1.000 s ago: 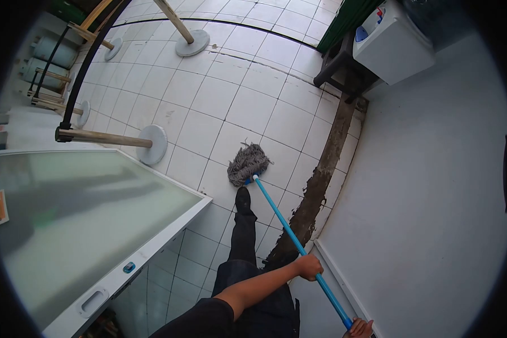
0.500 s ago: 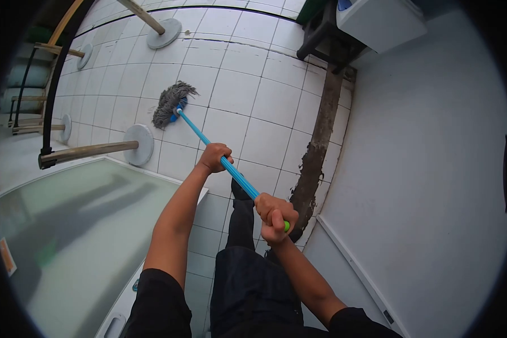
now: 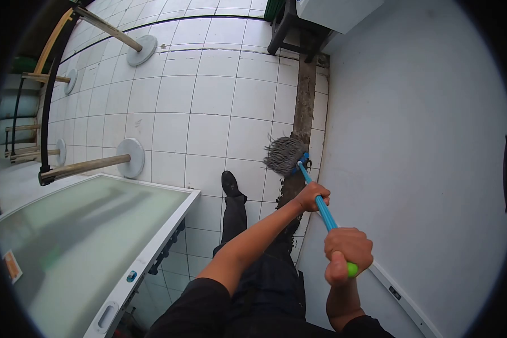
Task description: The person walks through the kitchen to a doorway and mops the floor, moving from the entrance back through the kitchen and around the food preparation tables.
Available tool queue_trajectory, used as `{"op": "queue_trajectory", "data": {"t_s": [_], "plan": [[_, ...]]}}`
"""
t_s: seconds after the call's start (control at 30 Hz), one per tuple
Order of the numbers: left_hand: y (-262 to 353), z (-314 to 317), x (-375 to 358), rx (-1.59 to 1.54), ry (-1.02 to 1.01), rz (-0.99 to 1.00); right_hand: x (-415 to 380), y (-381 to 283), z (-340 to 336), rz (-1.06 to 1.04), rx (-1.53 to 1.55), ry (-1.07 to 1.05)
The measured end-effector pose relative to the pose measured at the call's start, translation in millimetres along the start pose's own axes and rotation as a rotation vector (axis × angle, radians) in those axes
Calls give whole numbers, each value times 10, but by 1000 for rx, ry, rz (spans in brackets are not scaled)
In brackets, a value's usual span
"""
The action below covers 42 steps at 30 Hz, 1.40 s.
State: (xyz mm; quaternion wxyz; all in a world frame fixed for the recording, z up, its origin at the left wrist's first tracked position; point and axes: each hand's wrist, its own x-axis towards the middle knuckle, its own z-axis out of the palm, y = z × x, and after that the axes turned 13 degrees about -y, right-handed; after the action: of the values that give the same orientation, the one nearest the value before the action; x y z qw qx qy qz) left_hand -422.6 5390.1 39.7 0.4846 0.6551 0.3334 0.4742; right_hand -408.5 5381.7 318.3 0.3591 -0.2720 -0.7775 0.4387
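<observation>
Your left hand and right hand are both wrapped tight around the blue mop handle; the grey mop head rests right of centre, on the dark floor strip beside the wall.

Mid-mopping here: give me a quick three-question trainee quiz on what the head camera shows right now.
1. True or false: both hands grip the mop handle.
2. Where does the mop head rest? A) beside the round table base B) at the dark strip along the wall C) on the glass-topped cabinet
3. Which hand holds the handle's green end?

Key
1. True: the left hand is lower on the handle, the right hand at the top.
2. B
3. The right hand.
</observation>
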Motion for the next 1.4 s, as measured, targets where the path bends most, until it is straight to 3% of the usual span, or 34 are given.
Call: {"op": "queue_trajectory", "data": {"t_s": [0.07,0.13,0.23,0.47,0.57,0.63,0.7,0.83,0.93,1.03,1.13,1.3,1.33,1.4], "plan": [[-89,15,265,19,-96,52,7,61,-366,29,108,86],[17,52,435,33,-214,73,-2,75,-664,-18,209,-40],[158,-103,301,53,-211,0,61,25,-612,-70,350,-222],[526,-1012,-361,212,-14,-180,535,-103,-296,-99,592,-369],[428,-1571,-820,314,205,-249,711,175,233,-175,753,-369],[348,-1976,-1285,383,346,-322,697,325,782,-173,828,-293],[224,-2320,-1862,537,414,-351,529,483,1315,-111,800,-360],[44,-2719,-2775,725,419,-413,147,620,2066,-103,780,-409],[-10,-2726,-2995,777,335,-510,-79,727,2174,-129,722,-418],[-59,-2389,-2856,815,159,-572,-368,741,1795,-98,716,-423],[-94,-1723,-2407,792,160,-487,-738,599,1095,2,639,-364],[248,137,-1535,557,236,-332,-1491,-147,-493,157,418,-289],[514,970,-1160,456,368,-221,-1778,-406,-962,235,347,-265],[672,1713,-849,374,410,-186,-2000,-579,-1399,163,348,-268]]}}
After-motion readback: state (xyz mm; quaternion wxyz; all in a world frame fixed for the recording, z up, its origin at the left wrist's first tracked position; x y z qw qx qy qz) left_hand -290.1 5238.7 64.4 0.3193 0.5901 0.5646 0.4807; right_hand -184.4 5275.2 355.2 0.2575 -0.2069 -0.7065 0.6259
